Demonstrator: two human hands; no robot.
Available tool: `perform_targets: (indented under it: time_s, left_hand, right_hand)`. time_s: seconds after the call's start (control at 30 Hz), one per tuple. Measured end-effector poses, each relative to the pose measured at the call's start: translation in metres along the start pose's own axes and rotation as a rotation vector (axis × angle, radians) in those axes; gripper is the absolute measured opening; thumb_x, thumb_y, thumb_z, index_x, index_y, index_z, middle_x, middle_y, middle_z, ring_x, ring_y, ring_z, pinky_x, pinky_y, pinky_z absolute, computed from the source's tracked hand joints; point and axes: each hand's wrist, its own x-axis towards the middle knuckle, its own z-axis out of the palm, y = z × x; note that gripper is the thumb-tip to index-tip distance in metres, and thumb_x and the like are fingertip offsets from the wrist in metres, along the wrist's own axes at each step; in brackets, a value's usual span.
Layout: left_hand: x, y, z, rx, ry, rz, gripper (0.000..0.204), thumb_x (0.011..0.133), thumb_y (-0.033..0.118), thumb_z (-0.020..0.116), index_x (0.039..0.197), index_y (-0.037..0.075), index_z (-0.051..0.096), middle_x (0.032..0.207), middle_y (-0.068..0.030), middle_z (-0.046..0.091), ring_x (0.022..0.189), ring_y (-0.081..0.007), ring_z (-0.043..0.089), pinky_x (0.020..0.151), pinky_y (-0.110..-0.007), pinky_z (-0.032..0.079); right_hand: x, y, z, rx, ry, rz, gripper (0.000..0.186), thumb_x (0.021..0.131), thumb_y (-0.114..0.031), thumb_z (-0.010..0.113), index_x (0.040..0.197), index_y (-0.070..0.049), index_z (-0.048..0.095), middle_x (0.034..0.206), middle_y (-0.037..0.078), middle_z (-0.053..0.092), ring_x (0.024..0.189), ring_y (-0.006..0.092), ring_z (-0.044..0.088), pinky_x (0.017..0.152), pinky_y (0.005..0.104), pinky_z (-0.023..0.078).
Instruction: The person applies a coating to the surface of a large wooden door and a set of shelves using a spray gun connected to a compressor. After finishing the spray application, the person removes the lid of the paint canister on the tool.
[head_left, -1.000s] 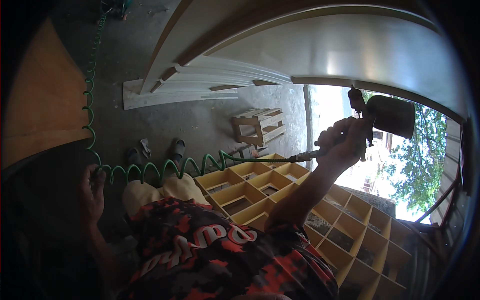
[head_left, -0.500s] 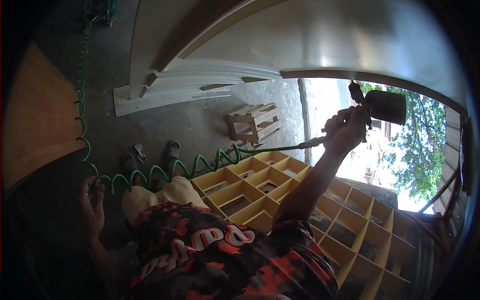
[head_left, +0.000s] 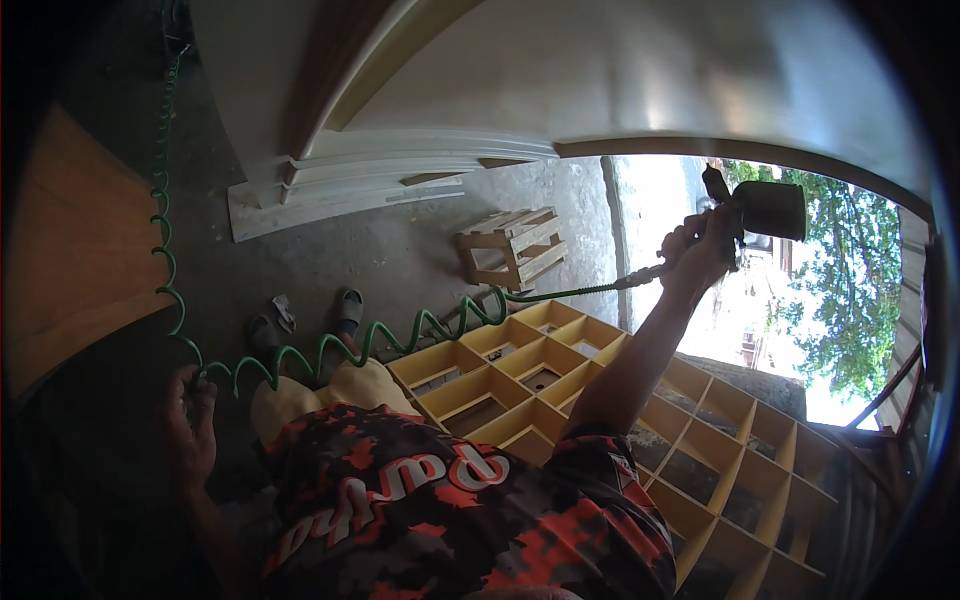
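My right hand [head_left: 697, 258] grips a spray gun with a dark cup [head_left: 772, 210] at the upper right, just below the edge of a large pale glossy panel [head_left: 720, 70]. A green coiled hose [head_left: 388, 334] runs from the gun's fitting across my body to my left hand [head_left: 192, 420], whose fingers close around a loop of it. From there the hose climbs the left side of the view to a dark object at the top, too dim to name.
A yellow grid shelving frame [head_left: 515, 412] lies beside me at lower right. Pale stacked boards [head_left: 340, 207], a wooden crate [head_left: 510, 248] and my sandalled feet [head_left: 348, 312] show below. An orange-brown board [head_left: 80, 250] stands left. A bright doorway shows a tree [head_left: 840, 310].
My right hand and the gun have moved slightly up and to the right, stretching the hose a little. My left hand sits slightly lower, still closed on the hose.
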Motion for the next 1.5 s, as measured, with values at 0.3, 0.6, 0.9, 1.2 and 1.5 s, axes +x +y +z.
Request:
perform_targets:
  time_s: [0.3, 0.6, 0.9, 1.2, 1.5]
  left_hand:
    - [-0.004, 0.018, 0.022, -0.034, -0.007, -0.018, 0.030, 0.109, 0.021, 0.066, 0.132, 0.001, 0.062, 0.107, -0.0082, 0.067, 0.093, -0.0133, 0.063, 0.081, -0.033, 0.054]
    - [-0.010, 0.040, 0.044, 0.031, -0.042, -0.075, 0.031, 0.111, 0.022, 0.063, 0.134, 0.002, 0.061, 0.113, -0.0091, 0.066, 0.106, -0.0163, 0.062, 0.095, -0.034, 0.051]
    - [-0.021, 0.048, 0.080, 0.079, -0.027, -0.029, 0.032, 0.111, 0.020, 0.063, 0.136, 0.001, 0.061, 0.114, -0.0104, 0.067, 0.108, -0.0173, 0.064, 0.094, -0.035, 0.052]
    - [-0.035, 0.057, 0.104, 0.037, 0.043, -0.033, 0.028, 0.110, 0.019, 0.064, 0.132, 0.002, 0.064, 0.111, -0.0082, 0.067, 0.103, -0.0155, 0.063, 0.090, -0.035, 0.052]
    - [-0.039, 0.041, 0.096, 0.007, 0.032, 0.014, 0.033, 0.109, 0.028, 0.068, 0.129, 0.003, 0.065, 0.107, -0.0057, 0.069, 0.095, -0.0142, 0.064, 0.084, -0.033, 0.053]
  right_hand:
    - [0.037, 0.016, -0.043, 0.014, 0.002, 0.001, 0.039, 0.112, -0.036, 0.061, 0.082, -0.014, 0.049, 0.058, -0.002, 0.042, 0.037, 0.0076, 0.032, 0.032, 0.0288, 0.023]
    - [0.084, 0.042, -0.088, 0.018, -0.006, -0.014, 0.040, 0.112, -0.039, 0.062, 0.084, -0.015, 0.048, 0.060, -0.002, 0.042, 0.037, 0.0073, 0.034, 0.033, 0.0281, 0.024]
    - [0.129, 0.055, -0.122, 0.000, -0.035, -0.017, 0.040, 0.111, -0.042, 0.062, 0.085, -0.014, 0.050, 0.064, -0.002, 0.045, 0.039, 0.0076, 0.034, 0.035, 0.0277, 0.026]
    - [0.154, 0.064, -0.135, -0.117, 0.067, -0.065, 0.041, 0.111, -0.044, 0.062, 0.088, -0.012, 0.054, 0.065, -0.001, 0.049, 0.039, 0.0055, 0.036, 0.035, 0.0273, 0.027]
    - [0.133, 0.049, -0.136, -0.040, 0.024, -0.013, 0.044, 0.112, -0.045, 0.061, 0.080, -0.016, 0.051, 0.062, -0.003, 0.047, 0.039, 0.0059, 0.034, 0.036, 0.0273, 0.024]
